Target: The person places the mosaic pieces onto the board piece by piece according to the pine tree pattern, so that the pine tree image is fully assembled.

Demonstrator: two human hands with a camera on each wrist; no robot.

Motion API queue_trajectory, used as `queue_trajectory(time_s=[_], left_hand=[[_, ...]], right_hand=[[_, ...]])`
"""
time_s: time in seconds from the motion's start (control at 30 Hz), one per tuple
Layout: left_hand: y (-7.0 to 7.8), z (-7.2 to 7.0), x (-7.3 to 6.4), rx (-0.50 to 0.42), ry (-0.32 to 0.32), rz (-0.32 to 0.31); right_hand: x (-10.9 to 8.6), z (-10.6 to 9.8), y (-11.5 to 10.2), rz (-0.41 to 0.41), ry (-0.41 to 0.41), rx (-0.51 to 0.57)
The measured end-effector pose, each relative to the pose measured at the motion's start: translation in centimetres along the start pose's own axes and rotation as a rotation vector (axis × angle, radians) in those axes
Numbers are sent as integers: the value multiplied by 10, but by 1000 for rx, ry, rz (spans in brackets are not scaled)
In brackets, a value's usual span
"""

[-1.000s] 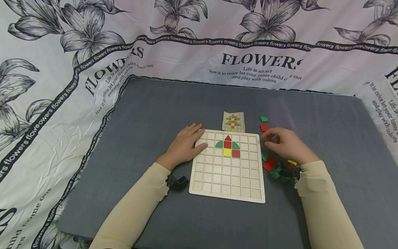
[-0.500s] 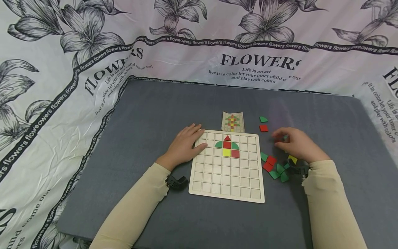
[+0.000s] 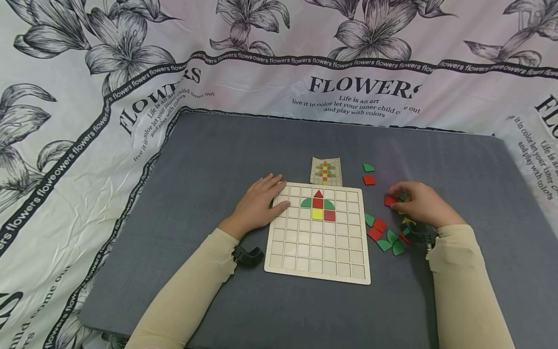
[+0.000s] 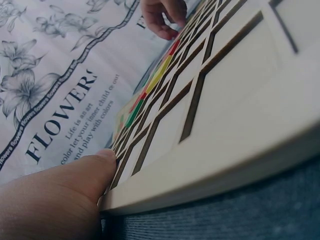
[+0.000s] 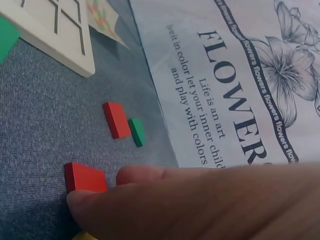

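A pale square grid board (image 3: 317, 252) lies on the dark table. In its upper cells sit a red triangle (image 3: 318, 194), red squares, a yellow square (image 3: 317, 214) and two green quarter-round tiles. My left hand (image 3: 259, 203) rests on the board's upper left edge, fingers extended and thumb (image 4: 95, 167) over the rim. Right of the board, my right hand (image 3: 418, 203) pinches a red square tile (image 5: 87, 177) between thumb and fingers, close to the tabletop. Green and yellow tiles lie partly hidden under that hand.
A small pattern card (image 3: 326, 171) lies against the board's far edge. Beyond the right hand are a loose green tile (image 3: 368, 167) and a red square (image 3: 369, 180). Several red and green tiles, including a green one (image 3: 398, 248), are scattered beside the board's right edge.
My right hand has moved right, away from the board's edge, and slightly nearer. A red square now shows at its fingertips. My left hand has stayed in place.
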State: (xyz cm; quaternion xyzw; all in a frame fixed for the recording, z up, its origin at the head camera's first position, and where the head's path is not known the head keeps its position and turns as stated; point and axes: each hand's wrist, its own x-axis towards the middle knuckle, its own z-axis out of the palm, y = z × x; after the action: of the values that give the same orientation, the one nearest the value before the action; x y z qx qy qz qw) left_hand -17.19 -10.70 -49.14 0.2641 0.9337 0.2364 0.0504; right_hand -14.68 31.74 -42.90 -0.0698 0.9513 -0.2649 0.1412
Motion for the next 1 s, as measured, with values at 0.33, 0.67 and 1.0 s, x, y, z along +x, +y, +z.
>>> queue_trajectory(time_s=[0.33, 0.67, 1.0], left_hand=[[-1, 2, 0, 0, 5, 6], [-2, 2, 1, 7, 2, 3], [-1, 1, 1, 3, 3, 6]], right_hand=[[2, 2, 2, -4, 1, -27], [4, 5, 0, 3, 13, -12], [3, 6, -5, 16, 37, 0]])
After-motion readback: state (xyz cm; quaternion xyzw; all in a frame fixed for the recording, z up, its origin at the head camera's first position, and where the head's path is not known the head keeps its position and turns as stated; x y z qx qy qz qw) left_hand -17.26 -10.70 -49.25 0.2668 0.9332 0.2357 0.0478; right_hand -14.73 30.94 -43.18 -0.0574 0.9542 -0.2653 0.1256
